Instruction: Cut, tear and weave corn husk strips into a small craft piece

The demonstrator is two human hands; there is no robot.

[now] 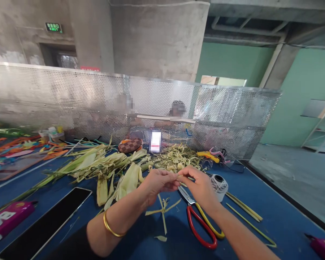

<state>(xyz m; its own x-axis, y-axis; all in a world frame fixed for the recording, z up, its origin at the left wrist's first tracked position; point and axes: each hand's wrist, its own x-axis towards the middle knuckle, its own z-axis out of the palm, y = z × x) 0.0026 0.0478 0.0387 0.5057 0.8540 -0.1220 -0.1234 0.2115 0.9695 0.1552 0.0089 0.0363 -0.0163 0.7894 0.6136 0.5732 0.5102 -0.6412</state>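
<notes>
One blue table formed the work surface and carried all materials. Across its far side lay a heap of pale green husks, with a smaller pile of shredded strips to its right, beyond the hands.

Scissors with one red and one yellow handle lay just below the hands, blades directed away from the person; neither hand gripped them. The left hand and right hand were raised over the table and met at the fingertips. A spool of string stood just beside the right hand. A cross-shaped piece of strips lay flat below the left hand, untouched.

The smallest item in use, a narrow strip, was located between the two hands, above the table. Thumb and fingers of each hand appeared clamped on it; the fingers hid most of its length.

Step in hand, as judged: fine two-handed working of the strip. Whether it was being twisted, knotted or split could not be determined. The next move called for a steady pinch on one side and a small, controlled adjustment on the other, with light tension to avoid tearing.
</notes>
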